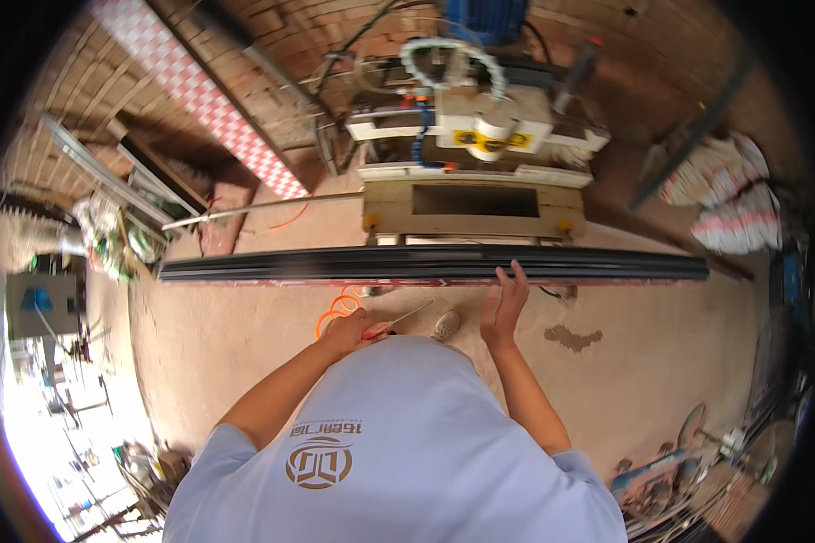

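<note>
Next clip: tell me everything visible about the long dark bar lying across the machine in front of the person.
The long dark bar is a slim, straight black length with lengthwise grooves, seemingly a metal profile. It lies level across the view, resting on the pale frame of the machine and overhanging it on both sides, above a dirt floor. A reddish edge shows along its underside. The right hand rests its fingertips on its near edge, right of centre. The left hand is apart from it, holding a screwdriver.

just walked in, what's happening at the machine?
A person stands at a long black metal profile lying across the bench of a workshop machine. The right hand rests open on the profile's near edge. The left hand grips a screwdriver by its handle, held clear of the profile. An orange coiled hose hangs just beyond that hand.
</note>
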The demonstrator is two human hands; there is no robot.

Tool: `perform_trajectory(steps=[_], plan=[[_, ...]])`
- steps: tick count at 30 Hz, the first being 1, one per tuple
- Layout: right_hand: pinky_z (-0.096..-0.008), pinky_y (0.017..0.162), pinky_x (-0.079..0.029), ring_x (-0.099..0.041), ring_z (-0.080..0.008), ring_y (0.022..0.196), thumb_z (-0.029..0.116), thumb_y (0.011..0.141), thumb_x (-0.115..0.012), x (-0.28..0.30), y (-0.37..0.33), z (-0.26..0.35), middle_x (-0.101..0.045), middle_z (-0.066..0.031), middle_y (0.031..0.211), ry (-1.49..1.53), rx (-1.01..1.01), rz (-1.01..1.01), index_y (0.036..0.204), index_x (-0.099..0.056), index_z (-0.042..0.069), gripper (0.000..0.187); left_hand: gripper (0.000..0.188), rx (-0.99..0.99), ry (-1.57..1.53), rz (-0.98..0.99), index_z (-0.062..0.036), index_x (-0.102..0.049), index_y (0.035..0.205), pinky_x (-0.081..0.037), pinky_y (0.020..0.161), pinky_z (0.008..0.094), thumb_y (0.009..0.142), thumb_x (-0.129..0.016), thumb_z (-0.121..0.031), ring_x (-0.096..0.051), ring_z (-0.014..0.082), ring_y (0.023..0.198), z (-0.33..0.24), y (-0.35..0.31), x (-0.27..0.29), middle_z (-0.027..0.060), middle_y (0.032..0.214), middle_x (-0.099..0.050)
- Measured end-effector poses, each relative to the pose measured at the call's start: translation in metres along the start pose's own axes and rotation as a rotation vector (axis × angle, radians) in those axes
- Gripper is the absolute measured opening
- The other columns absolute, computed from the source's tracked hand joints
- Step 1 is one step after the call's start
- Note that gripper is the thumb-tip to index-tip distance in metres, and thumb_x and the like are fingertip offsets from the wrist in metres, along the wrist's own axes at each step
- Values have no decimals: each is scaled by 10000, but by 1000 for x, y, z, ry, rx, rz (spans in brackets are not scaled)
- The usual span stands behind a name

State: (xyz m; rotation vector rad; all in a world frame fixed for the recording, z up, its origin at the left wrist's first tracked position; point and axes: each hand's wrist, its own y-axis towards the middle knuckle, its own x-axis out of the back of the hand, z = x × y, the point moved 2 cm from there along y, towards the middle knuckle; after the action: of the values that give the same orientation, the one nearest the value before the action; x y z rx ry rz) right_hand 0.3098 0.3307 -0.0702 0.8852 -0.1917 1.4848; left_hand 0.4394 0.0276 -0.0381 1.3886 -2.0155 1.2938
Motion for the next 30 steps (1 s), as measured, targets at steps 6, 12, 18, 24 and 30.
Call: perform_trajectory(steps=[6,12,18,24,30], plan=[[-489,1083,-287,-402,-390,1289,205,1011,-462,-59,64,28,-440,-212,1410,-24,142,-9,1214,-581,11,304,456,227,-77,130,-150,-657,1089,-529,785,447,888,-593,-554,-681,339,915,90,-55,-27,151,998,-706],[-520,1043,-343,-463,-382,1240,311,1053,-409,-121,81,28,-504,-173,1346,-259,192,116,1134,-631,38,361,437,310,-241,7,-102,-613,1098,-519,782,466,902,-619,-493,-671,368,933,198,-77,-78,163,988,-700],[-513,1050,-353,-463,-377,1239,350,1050,-380,-152,79,19,-540,-155,1312,-420,48,208,1089,-651,29,421,448,468,-497,-87,-19,-562,1047,-512,770,491,929,-636,-446,-663,393,952,324,-12,-153,241,989,-659],[-412,1008,-409,-495,-322,1226,256,1038,-437,-151,76,13,-541,-145,1313,-319,-54,307,1086,-650,36,310,505,191,-529,-400,-37,-411,1439,-423,1059,420,1006,-465,-291,-490,291,1275,398,122,-208,161,1434,-473],[-391,1014,-405,-488,-273,1242,317,1073,-357,-156,79,13,-494,-134,1368,-346,-90,399,1182,-597,-11,421,625,362,-651,-237,7,-231,1479,-486,961,471,909,-458,-114,-594,416,1113,353,255,-232,278,1298,-523]])
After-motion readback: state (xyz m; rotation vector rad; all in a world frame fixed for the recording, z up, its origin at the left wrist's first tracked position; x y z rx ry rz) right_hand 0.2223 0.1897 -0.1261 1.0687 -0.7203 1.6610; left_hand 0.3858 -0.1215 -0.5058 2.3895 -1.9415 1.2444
